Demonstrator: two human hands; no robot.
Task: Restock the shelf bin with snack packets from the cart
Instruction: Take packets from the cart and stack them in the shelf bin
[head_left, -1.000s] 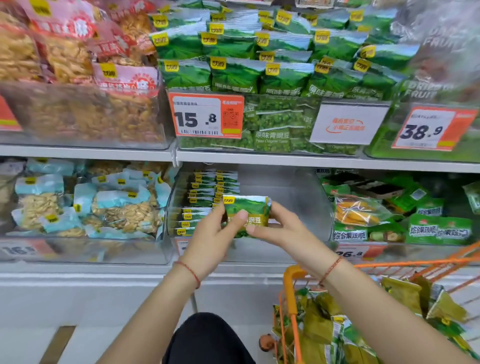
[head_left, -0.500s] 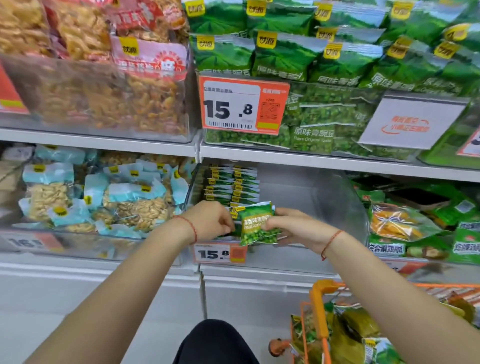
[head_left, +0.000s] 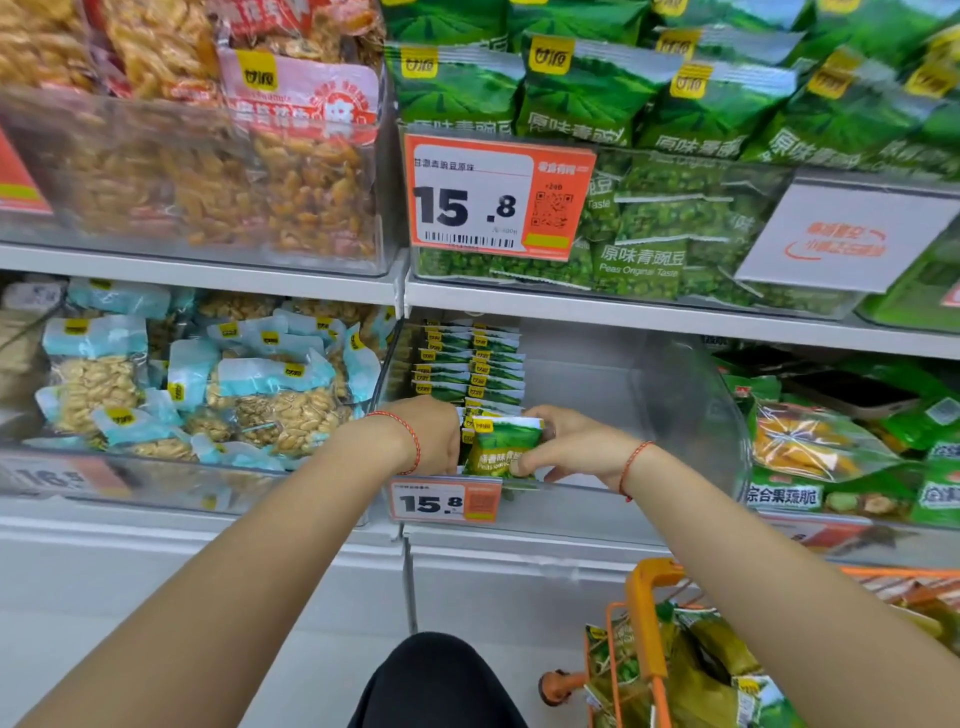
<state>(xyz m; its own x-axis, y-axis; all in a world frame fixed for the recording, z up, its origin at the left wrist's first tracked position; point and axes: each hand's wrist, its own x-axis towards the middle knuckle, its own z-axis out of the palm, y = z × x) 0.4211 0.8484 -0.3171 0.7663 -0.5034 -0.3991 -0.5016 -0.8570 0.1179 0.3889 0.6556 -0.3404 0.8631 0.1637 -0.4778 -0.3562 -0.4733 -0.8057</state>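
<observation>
Snack packet (head_left: 501, 447), green, upright at front edge of clear shelf bin (head_left: 675, 395), just ahead of rows of like packets (head_left: 467, 364) standing at bin's left side. Right hand (head_left: 569, 447) closed on packet's right edge, thumb across lower front, fingers behind. Left hand (head_left: 428, 434) at packet's left side, fingers hidden behind it; grip there cannot be told. Orange cart (head_left: 644, 623) lower right, holding more packets.

Packet (head_left: 501, 448) in bin (head_left: 675, 415), before rows (head_left: 467, 364); cart (head_left: 649, 623) lower right.
</observation>
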